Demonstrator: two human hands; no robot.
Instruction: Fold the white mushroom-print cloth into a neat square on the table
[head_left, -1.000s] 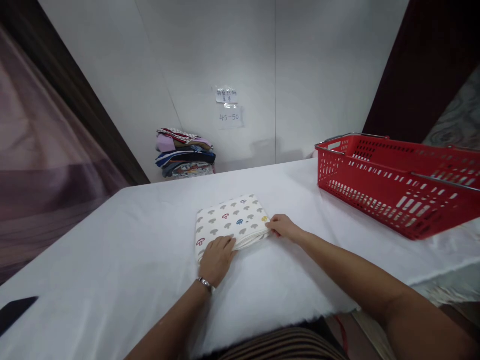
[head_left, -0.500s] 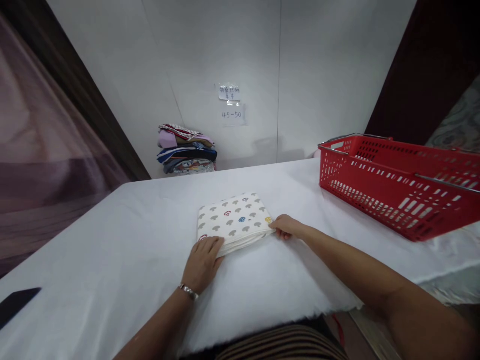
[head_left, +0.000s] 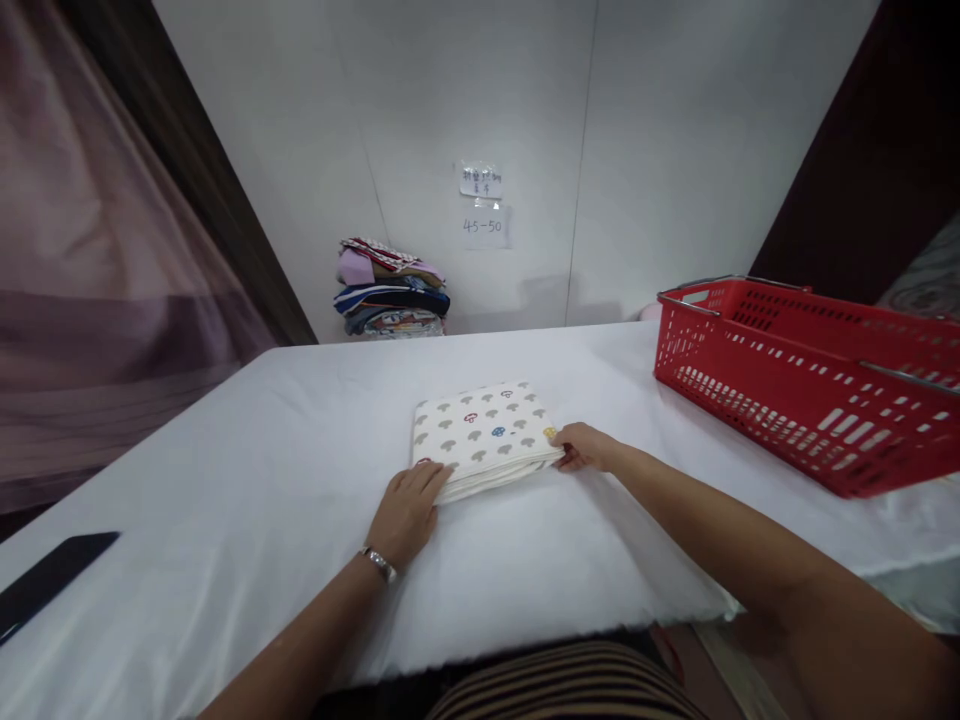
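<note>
A folded white cloth [head_left: 487, 425] with grey mushroom prints and a few coloured ones lies on the white-covered table in front of me. Its layers show as a thick fold along the near edge. My left hand [head_left: 409, 508], with a silver bracelet at the wrist, rests palm down with its fingers laid flat over the near left corner. At the near right corner, my right hand [head_left: 587, 446] pinches the cloth's edge between thumb and fingers. Part of that grip is hidden behind the hand.
A red plastic basket [head_left: 795, 390] with metal handles stands on the right. Folded clothes [head_left: 392, 290] are piled against the back wall, left of two paper signs [head_left: 486, 205]. A dark flat object [head_left: 56, 580] lies at the left edge. Pink curtains [head_left: 112, 260] hang at left.
The view has turned slightly left, so everything sits farther right in the picture. Both hands stay at the same corners of the cloth; my left thumb now shows less.
</note>
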